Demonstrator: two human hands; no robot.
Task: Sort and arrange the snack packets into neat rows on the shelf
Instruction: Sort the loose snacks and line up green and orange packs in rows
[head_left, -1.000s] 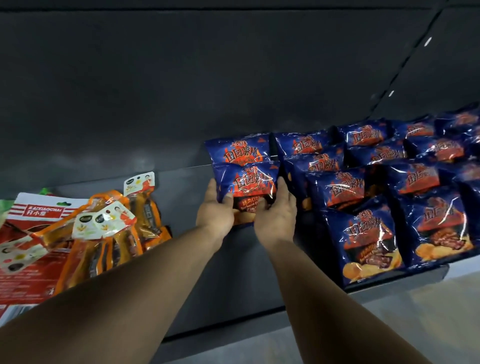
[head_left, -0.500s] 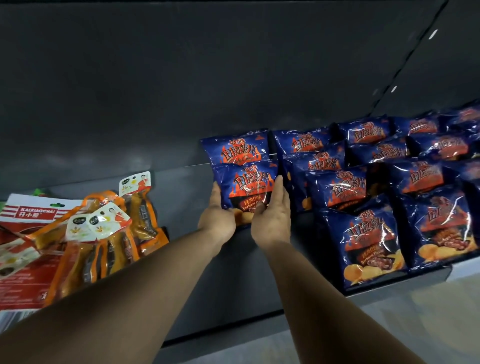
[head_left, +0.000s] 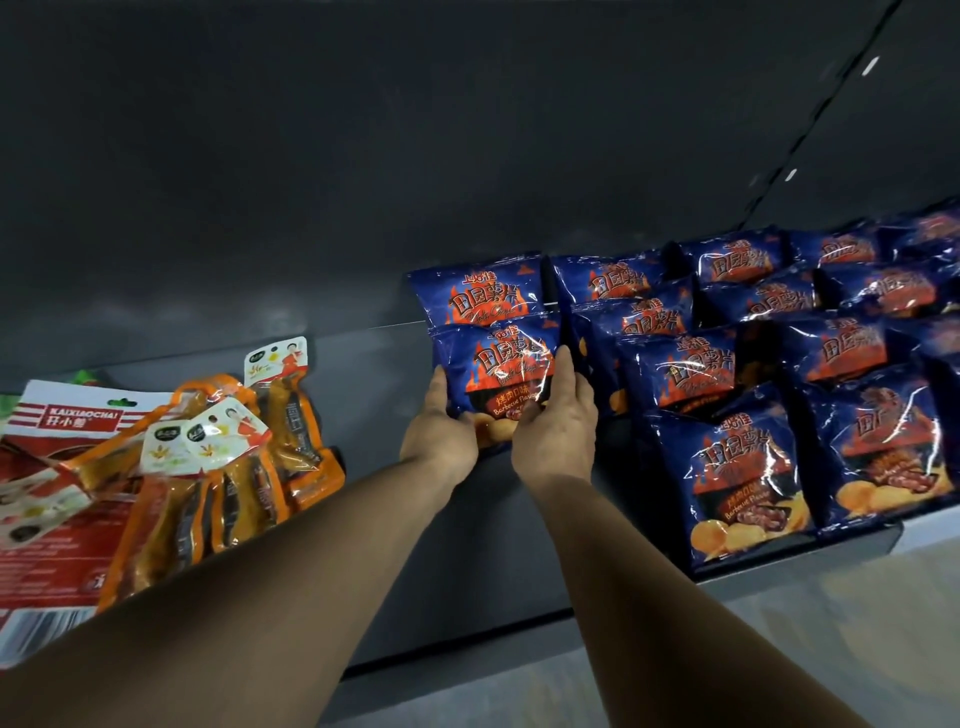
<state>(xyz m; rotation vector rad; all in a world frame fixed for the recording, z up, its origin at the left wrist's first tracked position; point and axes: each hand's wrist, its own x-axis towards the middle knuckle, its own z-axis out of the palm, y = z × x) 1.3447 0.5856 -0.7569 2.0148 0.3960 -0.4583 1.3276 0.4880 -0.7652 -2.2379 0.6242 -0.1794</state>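
A blue barbecue chip packet (head_left: 496, 366) stands in the left-most column on the dark shelf (head_left: 374, 364). My left hand (head_left: 441, 431) holds its lower left edge and my right hand (head_left: 556, 431) holds its lower right edge, fingers up along the sides. Behind it leans another blue packet (head_left: 475, 288). To the right, several more blue chip packets (head_left: 737, 467) stand in overlapping rows reaching the right edge of the view.
Orange vacuum-sealed snack packets (head_left: 223, 467) lie in a loose pile at the left, partly on a red and white packet (head_left: 57, 452). Bare shelf lies between that pile and my hands. The shelf's front lip (head_left: 519, 639) runs below my forearms.
Both hands have drawn the held packet slightly toward me and lower on the shelf. The other packets have not moved.
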